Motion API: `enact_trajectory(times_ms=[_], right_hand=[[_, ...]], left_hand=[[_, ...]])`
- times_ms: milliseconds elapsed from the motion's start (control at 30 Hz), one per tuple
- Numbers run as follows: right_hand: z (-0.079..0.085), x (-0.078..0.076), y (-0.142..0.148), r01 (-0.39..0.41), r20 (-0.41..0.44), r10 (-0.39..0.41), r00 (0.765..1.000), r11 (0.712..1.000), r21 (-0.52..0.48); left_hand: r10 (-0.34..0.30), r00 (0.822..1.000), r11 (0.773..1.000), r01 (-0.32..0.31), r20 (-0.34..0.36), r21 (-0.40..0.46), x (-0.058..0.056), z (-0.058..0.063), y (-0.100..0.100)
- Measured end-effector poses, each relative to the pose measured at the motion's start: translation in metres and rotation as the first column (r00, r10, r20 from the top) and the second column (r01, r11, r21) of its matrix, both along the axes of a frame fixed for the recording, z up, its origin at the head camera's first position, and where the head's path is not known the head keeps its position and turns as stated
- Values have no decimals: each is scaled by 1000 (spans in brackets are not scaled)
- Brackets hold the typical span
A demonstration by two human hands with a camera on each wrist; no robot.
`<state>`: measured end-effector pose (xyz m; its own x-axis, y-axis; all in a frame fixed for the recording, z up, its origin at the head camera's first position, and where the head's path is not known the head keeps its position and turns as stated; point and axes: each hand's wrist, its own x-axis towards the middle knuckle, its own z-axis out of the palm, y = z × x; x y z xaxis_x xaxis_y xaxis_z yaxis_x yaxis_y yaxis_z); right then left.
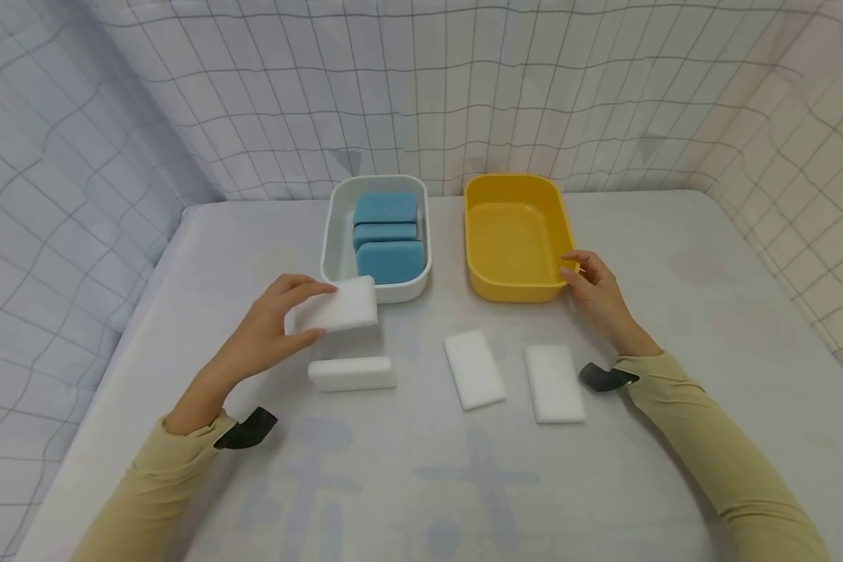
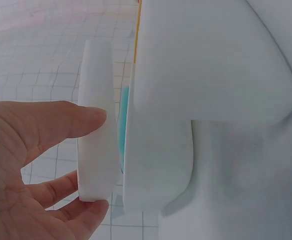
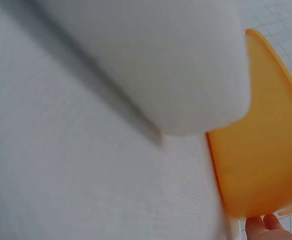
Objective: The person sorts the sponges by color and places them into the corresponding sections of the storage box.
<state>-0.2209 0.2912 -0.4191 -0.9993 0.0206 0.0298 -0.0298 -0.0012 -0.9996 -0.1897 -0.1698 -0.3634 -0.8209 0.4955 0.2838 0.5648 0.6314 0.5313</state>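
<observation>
My left hand (image 1: 270, 324) grips a white sponge block (image 1: 346, 304) between thumb and fingers, raised just in front of the white bin (image 1: 329, 234). In the left wrist view the sponge (image 2: 97, 155) stands edge-on beside the bin's wall (image 2: 158, 165). Several blue sponges (image 1: 391, 261) lie inside that bin. My right hand (image 1: 600, 300) holds the near right rim of the yellow bin (image 1: 516, 234). Two of its fingertips (image 3: 263, 222) show against the yellow wall (image 3: 261, 165) in the right wrist view.
Nearer on the white table stand or lie three more white blocks: one on its long edge (image 1: 353, 375), one flat in the middle (image 1: 474, 370), one flat to the right (image 1: 555, 384). Grid-patterned cloth (image 1: 428, 94) hangs behind and at both sides.
</observation>
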Motion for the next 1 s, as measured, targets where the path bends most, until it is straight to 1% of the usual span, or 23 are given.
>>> enact_trajectory(times_ms=[133, 300, 467, 667, 833, 900, 1000], right_hand=[[1, -1, -2, 7, -4, -7, 1000, 1000, 30], [1, 1, -2, 26, -5, -26, 1000, 998, 62], [-1, 1, -2, 26, -6, -26, 1000, 1000, 0], [-1, 1, -3, 24, -9, -24, 1000, 1000, 7], [-1, 0, -3, 17, -10, -18, 1000, 999, -47], [-1, 0, -4, 13, -10, -13, 1000, 998, -65], [-1, 0, -4, 12, -6, -13, 1000, 998, -61]], left_hand=[[-19, 999, 1000, 19, -28, -10, -5, 4, 3], [-65, 997, 998, 64, -36, -14, -11, 8, 12], [-108, 994, 994, 107, -35, -21, -16, 11, 24], [-131, 991, 991, 131, -22, -22, -23, 14, 36], [-156, 987, 988, 156, -34, -5, -30, 18, 47], [-162, 986, 987, 162, -27, 2, -32, 21, 51], [-160, 987, 987, 160, -1, 6, -33, 24, 56]])
